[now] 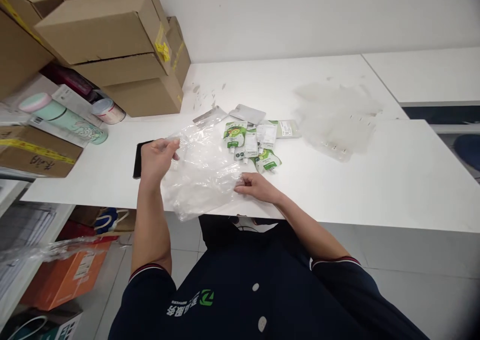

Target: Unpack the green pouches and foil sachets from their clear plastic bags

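A crinkled clear plastic bag [200,165] is stretched between my two hands above the near part of the white table [337,195]. My left hand [157,160] is closed on its left edge. At the lower right side of the bag, my right hand [257,186] pinches the film between thumb and fingers. Just beyond my right hand lies a loose pile of green and white spouted pouches [235,135], some face up and others showing their printed backs. Silvery pouches [247,113] rest behind them. A dark phone [138,160] lies partly hidden behind my left wrist.
Another clear plastic bag [333,115] lies flat on the right of the table. Stacked cardboard boxes [112,30] stand at the back left. A mint green bottle [65,117] and a can [108,111] are beside them. An orange box [63,275] sits on the floor.
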Demonstrator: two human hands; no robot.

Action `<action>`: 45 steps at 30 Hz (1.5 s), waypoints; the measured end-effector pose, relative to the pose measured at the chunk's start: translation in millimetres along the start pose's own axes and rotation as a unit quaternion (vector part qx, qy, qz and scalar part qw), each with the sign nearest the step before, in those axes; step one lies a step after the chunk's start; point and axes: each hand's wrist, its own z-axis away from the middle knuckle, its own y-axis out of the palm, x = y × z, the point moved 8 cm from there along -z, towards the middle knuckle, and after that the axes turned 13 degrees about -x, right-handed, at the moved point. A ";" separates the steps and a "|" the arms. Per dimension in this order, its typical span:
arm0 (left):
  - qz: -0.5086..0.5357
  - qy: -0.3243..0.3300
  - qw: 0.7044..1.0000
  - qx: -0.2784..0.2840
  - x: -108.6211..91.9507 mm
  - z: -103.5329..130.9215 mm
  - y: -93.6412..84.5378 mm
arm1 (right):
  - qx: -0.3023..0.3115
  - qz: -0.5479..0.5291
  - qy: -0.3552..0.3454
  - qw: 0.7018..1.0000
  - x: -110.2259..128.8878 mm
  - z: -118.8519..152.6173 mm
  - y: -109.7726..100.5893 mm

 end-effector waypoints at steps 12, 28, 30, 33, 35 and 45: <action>-0.296 0.031 0.949 0.106 74.4 -41.4 88.3 | -0.161 0.382 -0.306 0.857 -8.6 38.4 -7.2; -0.183 0.226 0.951 0.107 35.4 146.1 62.1 | -0.080 0.538 -0.149 0.826 23.0 -106.7 -30.1; -0.199 0.233 0.946 0.108 40.2 153.6 63.3 | -0.034 0.567 -0.112 0.815 6.5 -135.7 -22.7; -0.216 0.230 0.940 0.127 51.3 142.8 69.5 | -0.021 0.598 -0.108 0.794 -8.0 -152.3 -10.2; -0.214 0.233 0.937 0.145 58.5 130.7 73.7 | -0.036 0.615 -0.118 0.779 -11.3 -151.3 -4.5; -0.129 0.259 0.953 0.090 54.5 124.9 36.4 | -0.355 0.279 -0.135 0.882 50.5 -95.0 -127.1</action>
